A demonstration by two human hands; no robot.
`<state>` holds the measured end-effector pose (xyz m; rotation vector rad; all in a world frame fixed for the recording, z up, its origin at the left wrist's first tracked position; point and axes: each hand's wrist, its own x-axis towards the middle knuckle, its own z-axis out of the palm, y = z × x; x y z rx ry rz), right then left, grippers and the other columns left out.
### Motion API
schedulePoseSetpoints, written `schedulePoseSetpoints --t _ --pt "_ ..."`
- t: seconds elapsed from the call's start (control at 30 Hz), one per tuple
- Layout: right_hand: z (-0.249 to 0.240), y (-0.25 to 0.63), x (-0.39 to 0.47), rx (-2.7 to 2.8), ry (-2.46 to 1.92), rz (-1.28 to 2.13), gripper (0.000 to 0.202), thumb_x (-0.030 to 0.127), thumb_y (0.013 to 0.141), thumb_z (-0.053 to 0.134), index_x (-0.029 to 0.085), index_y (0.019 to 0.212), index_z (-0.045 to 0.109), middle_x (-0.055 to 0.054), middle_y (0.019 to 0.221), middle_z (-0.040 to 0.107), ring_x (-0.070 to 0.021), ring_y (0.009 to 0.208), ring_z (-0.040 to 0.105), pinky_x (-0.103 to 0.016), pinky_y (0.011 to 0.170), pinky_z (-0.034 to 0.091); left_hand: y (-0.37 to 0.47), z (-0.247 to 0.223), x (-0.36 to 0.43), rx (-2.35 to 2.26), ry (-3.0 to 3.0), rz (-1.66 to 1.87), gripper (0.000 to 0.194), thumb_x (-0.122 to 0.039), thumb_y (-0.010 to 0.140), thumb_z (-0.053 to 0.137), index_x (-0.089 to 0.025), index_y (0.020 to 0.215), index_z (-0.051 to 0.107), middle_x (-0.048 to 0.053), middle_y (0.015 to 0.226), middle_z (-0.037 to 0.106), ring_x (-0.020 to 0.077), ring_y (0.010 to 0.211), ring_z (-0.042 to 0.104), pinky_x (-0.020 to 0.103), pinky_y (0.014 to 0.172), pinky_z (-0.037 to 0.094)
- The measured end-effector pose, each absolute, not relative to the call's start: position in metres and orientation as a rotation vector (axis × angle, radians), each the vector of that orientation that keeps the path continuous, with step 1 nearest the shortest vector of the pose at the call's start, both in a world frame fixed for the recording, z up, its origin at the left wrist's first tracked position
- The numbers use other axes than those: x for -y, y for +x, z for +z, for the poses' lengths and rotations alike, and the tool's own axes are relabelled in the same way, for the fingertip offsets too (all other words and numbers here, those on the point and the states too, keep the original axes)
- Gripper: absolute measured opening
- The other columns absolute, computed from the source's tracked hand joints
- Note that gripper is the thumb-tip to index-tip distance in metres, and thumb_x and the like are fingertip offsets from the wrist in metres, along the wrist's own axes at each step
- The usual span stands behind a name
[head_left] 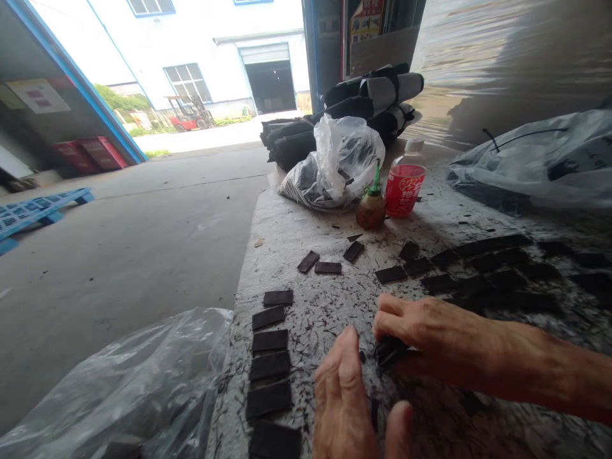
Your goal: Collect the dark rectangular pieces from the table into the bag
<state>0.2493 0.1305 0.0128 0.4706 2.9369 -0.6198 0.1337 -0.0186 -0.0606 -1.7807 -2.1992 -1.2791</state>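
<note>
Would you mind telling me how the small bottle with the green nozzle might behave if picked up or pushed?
The small bottle probably resists tipping, as its squat body is widest low down. Knocked over, it might roll, given its rounded sides. Its slender green nozzle may flex if grabbed.

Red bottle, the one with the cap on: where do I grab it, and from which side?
Probably around the middle of the red bottle, coming from the right of the picture. It stands upright, and its body is wider than its cap. The green-tipped bottle is close on its left and could get bumped.
</note>
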Motion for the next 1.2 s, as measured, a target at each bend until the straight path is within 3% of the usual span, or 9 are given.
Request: schedulePoseSetpoints --t 0.2,0.3,0.57,0.7,0.8,0.97,1.2 --pt "0.01 0.252 -0.129 -2.948 0.408 -0.853 0.024 0.008 0.078 0.057 0.016 0.101 0.054 -0.005 0.097 0.053 -0.0164 0.075 0.056 -0.027 0.065 0.045 0.133 -0.063 0.0 2.109 -1.965 -1.093 0.046 -0.024 0.094 0.039 -0.017 0.138 0.029 0.005 0.128 0.055 0.0216 0.122 0.04 0.035 0.099 0.03" --pt "0.002 0.26 -0.135 -2.934 0.418 -0.978 0.021 0.01 0.08 0.056 0.014 0.101 0.055 -0.007 0.098 0.053 -0.0169 0.081 0.055 -0.028 0.073 0.047 0.132 -0.064 0.0 2.065 -1.97 -1.004 0.044 -0.027 0.096 0.034 -0.016 0.138 0.03 0.005 0.125 0.057 0.0224 0.125 0.038 0.036 0.098 0.03" --pt "-0.015 0.274 -0.134 -3.045 0.365 -1.071 0.042 0.004 0.075 0.054 0.012 0.116 0.052 -0.012 0.111 0.053 -0.0206 0.102 0.052 -0.032 0.09 0.044 0.136 -0.074 -0.007 2.045 -1.837 -0.721 0.042 -0.023 0.093 0.038 -0.009 0.132 0.04 0.014 0.131 0.052 0.0291 0.128 0.034 0.048 0.103 0.023" --pt "-0.024 0.274 -0.14 -3.072 0.294 -1.122 0.037 0.008 0.079 0.054 0.013 0.116 0.051 -0.01 0.108 0.053 -0.0186 0.097 0.052 -0.031 0.087 0.045 0.136 -0.072 -0.006 2.042 -1.843 -0.695 0.042 -0.017 0.091 0.04 -0.009 0.132 0.039 0.016 0.132 0.048 0.0313 0.128 0.032 0.051 0.102 0.024" --pt "-0.027 0.274 -0.144 -3.101 0.248 -1.204 0.028 0.01 0.08 0.055 0.015 0.107 0.053 -0.006 0.099 0.054 -0.0157 0.088 0.052 -0.027 0.08 0.044 0.132 -0.067 -0.001 2.012 -1.867 -0.787 0.039 -0.022 0.09 0.042 -0.012 0.128 0.043 0.014 0.128 0.049 0.0297 0.125 0.036 0.048 0.102 0.025" --pt "-0.011 0.273 -0.138 -3.026 0.37 -1.197 0.021 0.005 0.077 0.053 0.016 0.095 0.056 -0.002 0.092 0.054 -0.0135 0.079 0.054 -0.024 0.073 0.044 0.123 -0.057 0.005 1.987 -1.945 -0.925 0.027 -0.023 0.086 0.049 -0.02 0.113 0.053 0.007 0.102 0.056 0.0262 0.1 0.048 0.044 0.092 0.031" --pt "0.0 0.269 -0.13 -2.955 0.423 -1.021 0.016 0.008 0.08 0.052 0.016 0.093 0.057 -0.004 0.094 0.055 -0.0143 0.077 0.058 -0.024 0.071 0.046 0.124 -0.05 0.004 2.061 -2.103 -0.999 0.023 -0.014 0.086 0.052 -0.021 0.108 0.053 0.003 0.089 0.058 0.0228 0.084 0.048 0.039 0.079 0.033"
